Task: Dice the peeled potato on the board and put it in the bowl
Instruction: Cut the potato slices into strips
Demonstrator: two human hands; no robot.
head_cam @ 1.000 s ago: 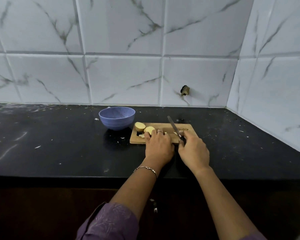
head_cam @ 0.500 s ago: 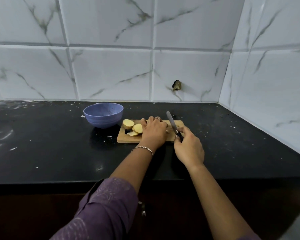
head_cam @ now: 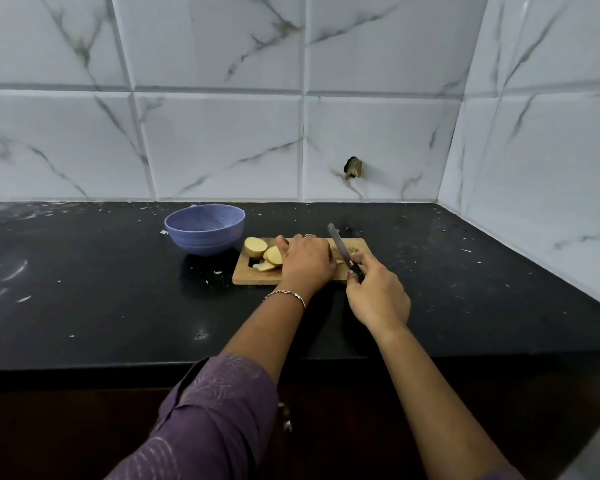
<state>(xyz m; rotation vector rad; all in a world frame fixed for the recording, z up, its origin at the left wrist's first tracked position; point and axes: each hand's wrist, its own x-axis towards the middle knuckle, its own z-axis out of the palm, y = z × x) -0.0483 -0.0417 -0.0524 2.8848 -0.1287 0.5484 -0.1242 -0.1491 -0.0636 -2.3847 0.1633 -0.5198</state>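
A small wooden board lies on the black counter. On its left part sit a potato chunk and a few yellow slices. My left hand lies over the board's middle, fingers curled down over potato that it hides. My right hand grips the dark handle of a knife, whose blade points away and up over the board's right part. A blue-purple bowl stands just left of the board; its visible inside looks bare.
White crumbs and smears dot the black counter. Marble-tiled walls close the back and right side, with a dark hole in the back wall. The counter's front edge runs below my forearms.
My left hand slid further away over the board, covering its middle. The knife in my right hand stayed beside it. The camera shifted, so everything sits lower left in view.
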